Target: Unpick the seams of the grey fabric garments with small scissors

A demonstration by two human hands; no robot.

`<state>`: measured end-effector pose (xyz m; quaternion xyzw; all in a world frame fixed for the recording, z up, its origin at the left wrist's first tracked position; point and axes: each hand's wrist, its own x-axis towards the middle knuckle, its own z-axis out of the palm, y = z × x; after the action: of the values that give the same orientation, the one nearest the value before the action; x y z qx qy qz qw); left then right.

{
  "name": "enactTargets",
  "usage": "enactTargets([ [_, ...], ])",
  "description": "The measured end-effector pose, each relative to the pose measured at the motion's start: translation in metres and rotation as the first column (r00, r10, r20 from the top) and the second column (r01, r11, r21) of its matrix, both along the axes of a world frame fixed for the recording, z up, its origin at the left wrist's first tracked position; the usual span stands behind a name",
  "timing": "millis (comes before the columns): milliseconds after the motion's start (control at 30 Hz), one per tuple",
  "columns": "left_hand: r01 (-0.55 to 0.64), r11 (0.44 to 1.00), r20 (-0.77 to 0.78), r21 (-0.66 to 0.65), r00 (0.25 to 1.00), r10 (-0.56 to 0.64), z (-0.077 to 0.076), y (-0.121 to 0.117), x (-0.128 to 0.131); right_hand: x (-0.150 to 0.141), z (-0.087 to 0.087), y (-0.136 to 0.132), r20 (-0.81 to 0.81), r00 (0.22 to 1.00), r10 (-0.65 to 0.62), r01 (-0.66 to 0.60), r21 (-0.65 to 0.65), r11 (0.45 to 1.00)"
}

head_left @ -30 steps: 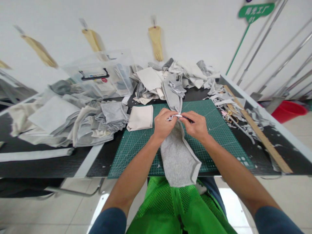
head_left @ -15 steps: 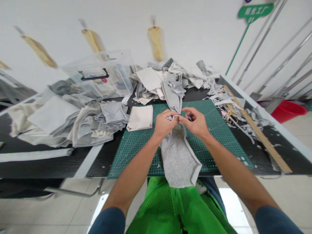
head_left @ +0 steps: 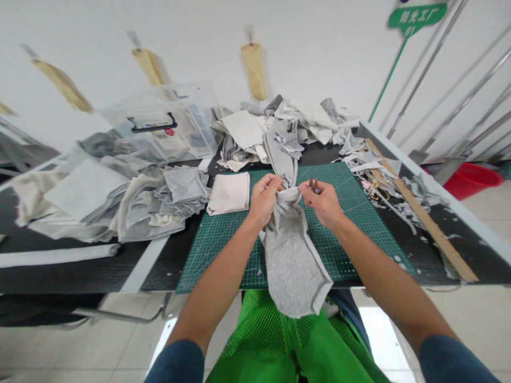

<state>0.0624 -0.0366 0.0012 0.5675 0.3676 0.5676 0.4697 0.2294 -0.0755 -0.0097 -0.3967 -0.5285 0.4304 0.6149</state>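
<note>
A textile-cutting workshop is indicated by the green gridded cutting mat (head_left: 211, 239), heaped grey and off-white fabric pieces (head_left: 90, 186) and long tan straight ruler (head_left: 421, 213).

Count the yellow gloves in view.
4: centre glove, glove behind the clear box, its top visible, upper-left glove, partial glove at left edge. More may be out of frame.

Here's the black wood-grain table (head_left: 165, 268)! Green gridded cutting mat (head_left: 207, 239) at centre, grey-and-cream cloth heap (head_left: 90, 189) at middle left.
</note>
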Motion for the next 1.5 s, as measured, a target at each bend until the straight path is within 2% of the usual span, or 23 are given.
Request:
enactTargets([
  [67,0.065,0.998,-0.005,0.028,0.998,-0.065,0.002,-0.002,-0.002,-0.001,0.002,-0.001,-0.041,0.999,0.034,-0.035,-0.012,0.999],
  [200,0.204,0.977,-0.152,0.054,0.969,-0.194,0.006,-0.009,-0.007,0.0,0.002,0.0,-0.014,0.999,0.047,-0.047,-0.013,0.999],
  [300,0.171,0.985,-0.169,0.018,0.972,-0.166,0.006,-0.011,-0.007,0.002,0.0,0.002,0.073,0.997,-0.017,0.015,0.028,0.999],
  [467,0.092,0.995,-0.129,-0.023,0.987,-0.095,0.003,-0.007,-0.004,0.007,0.0,-0.001,0.227,0.96,-0.162,0.094,0.283,0.954],
  [600,0.078,0.995,-0.1,-0.068,0.991,-0.084,0.004,-0.005,-0.003,0.006,0.007,-0.01,0.398,0.871,-0.289,0.087,0.454,0.887],
  [700,0.09,0.991,-0.066,-0.101,0.993,-0.097,0.006,-0.005,-0.003,0.0,0.007,-0.012,0.471,0.807,-0.356,0.089,0.499,0.862],
  [800,0.122,0.978,0.013,-0.168,0.992,-0.122,0.007,-0.005,-0.003,-0.005,0.0,-0.007,0.439,0.815,-0.378,0.179,0.429,0.885],
  [867,0.165,0.962,0.078,-0.219,0.985,-0.151,0.008,-0.006,-0.004,-0.006,-0.006,-0.001,0.396,0.857,-0.329,0.2,0.332,0.922],
  [967,0.221,0.939,0.128,-0.263,0.973,-0.193,0.01,-0.006,-0.005,-0.004,-0.013,0.006,0.319,0.933,-0.166,0.11,0.184,0.977],
  [1033,0.228,0.936,0.131,-0.268,0.971,-0.199,0.011,-0.006,-0.006,-0.002,-0.013,0.008,0.249,0.965,-0.084,0.062,0.097,0.993],
  [1233,0.255,0.933,0.094,-0.254,0.967,-0.239,0.013,-0.008,-0.008,-0.001,-0.004,0.001,0.048,0.997,0.052,-0.05,-0.043,0.998],
  [1500,0.14,0.974,0.01,-0.176,0.99,-0.141,0.01,-0.005,-0.005,-0.002,-0.003,0.0,0.011,0.994,0.105,-0.104,-0.091,0.99],
])
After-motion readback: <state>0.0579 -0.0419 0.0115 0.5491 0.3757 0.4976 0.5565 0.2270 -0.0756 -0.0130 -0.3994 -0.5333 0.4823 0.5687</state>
